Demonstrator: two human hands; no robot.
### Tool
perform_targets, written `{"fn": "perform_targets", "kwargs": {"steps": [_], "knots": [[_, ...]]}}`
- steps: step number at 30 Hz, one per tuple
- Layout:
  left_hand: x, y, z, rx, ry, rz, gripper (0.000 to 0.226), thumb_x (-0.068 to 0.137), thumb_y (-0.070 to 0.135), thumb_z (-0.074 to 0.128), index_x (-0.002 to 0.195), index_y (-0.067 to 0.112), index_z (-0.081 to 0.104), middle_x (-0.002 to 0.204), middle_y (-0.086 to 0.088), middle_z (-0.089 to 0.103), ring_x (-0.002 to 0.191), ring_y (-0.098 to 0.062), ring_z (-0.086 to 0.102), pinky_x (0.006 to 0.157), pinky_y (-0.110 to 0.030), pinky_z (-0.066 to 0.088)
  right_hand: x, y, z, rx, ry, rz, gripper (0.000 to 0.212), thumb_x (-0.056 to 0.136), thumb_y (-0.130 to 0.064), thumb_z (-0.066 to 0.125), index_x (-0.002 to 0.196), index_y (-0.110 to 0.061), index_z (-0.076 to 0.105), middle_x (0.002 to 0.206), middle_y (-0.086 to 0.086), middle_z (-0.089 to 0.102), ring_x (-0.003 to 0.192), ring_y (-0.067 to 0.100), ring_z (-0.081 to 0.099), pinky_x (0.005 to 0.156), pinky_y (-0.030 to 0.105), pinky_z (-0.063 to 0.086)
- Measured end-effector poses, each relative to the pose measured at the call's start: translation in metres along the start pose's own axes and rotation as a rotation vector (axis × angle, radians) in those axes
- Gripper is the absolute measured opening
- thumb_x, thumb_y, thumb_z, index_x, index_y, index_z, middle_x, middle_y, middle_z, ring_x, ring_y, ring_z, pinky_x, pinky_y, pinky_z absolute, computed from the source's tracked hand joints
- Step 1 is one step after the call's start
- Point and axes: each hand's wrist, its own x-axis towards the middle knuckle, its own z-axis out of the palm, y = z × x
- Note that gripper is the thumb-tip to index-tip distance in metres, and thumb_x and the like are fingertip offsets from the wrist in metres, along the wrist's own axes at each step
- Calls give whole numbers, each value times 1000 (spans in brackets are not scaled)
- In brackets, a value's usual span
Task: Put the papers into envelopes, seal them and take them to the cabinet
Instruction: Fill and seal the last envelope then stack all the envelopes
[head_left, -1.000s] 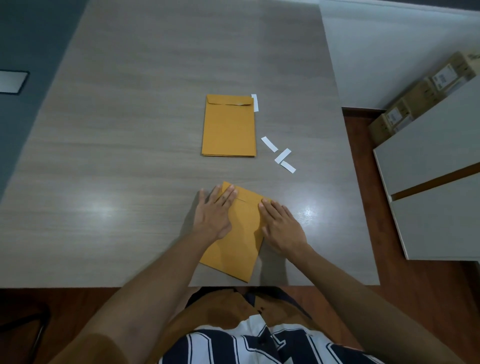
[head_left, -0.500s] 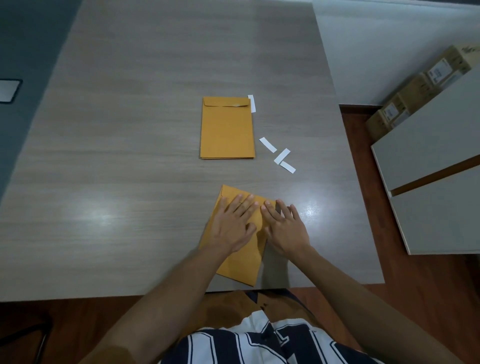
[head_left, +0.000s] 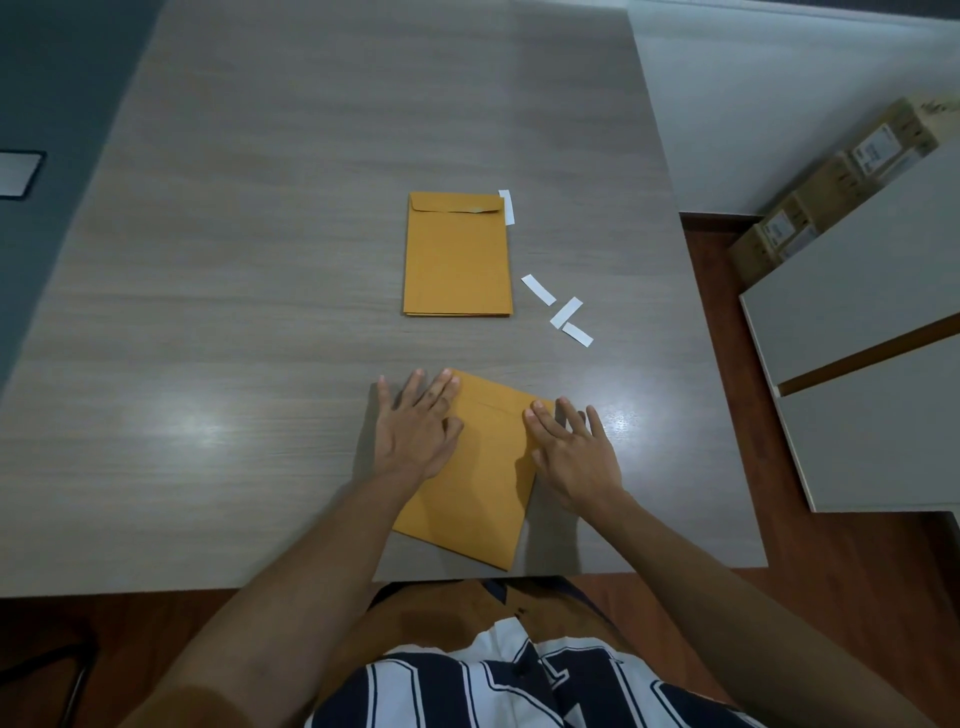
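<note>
A brown envelope (head_left: 480, 467) lies tilted near the table's front edge, its flap folded down. My left hand (head_left: 418, 426) lies flat with straight fingers on the envelope's upper left corner and the table beside it. My right hand (head_left: 574, 454) lies flat on the envelope's upper right edge, fingers spread and straight. Farther back in the middle of the table sits a neat stack of brown envelopes (head_left: 457, 254) with flaps closed.
Three white paper strips (head_left: 558, 309) lie right of the stack, and another strip (head_left: 507, 207) sits at its top right corner. The grey wooden table (head_left: 234, 312) spreads wide. A white cabinet (head_left: 872, 374) stands to the right, with cardboard boxes (head_left: 841, 182) behind it.
My hands have slid apart along the envelope's top, the left one to the left corner, the right one to the right edge. The envelope has stayed in place.
</note>
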Motion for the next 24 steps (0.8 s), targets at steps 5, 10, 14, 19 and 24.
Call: {"fn": "perform_targets", "kwargs": {"steps": [5,10,14,19,24], "knots": [[1,5,-6,-23,25,8,62,100,50,21,157,28,8,163,13,6,151,-22,3,118,-59,-2,15,-8,-4,235,353,148,32,92,-34,47,105,-21,73,102,4,74,107,28,58,81,40,48],[10,8,-13,-77,184,42,50,97,45,38,135,16,55,158,-5,31,144,-26,24,115,-43,23,37,-10,-8,589,351,314,34,89,-43,65,116,-23,66,103,1,67,106,23,48,87,36,44],[28,11,-21,-172,205,159,37,95,41,55,124,19,58,140,-2,49,131,-20,39,106,-35,34,52,-6,-8,518,241,329,28,88,-44,63,114,-31,63,113,-1,56,111,21,44,90,32,36],[35,10,-24,-209,146,159,50,86,46,67,130,27,53,121,1,50,117,-20,44,97,-33,37,67,-2,-22,470,107,289,24,87,-36,66,109,-27,63,119,0,50,116,22,41,94,33,34],[52,3,-43,-325,21,78,30,78,39,77,98,22,61,108,0,55,105,-20,47,88,-35,43,83,1,-42,466,-35,213,17,85,-31,67,93,-28,52,106,-1,56,110,22,43,88,36,33]]}}
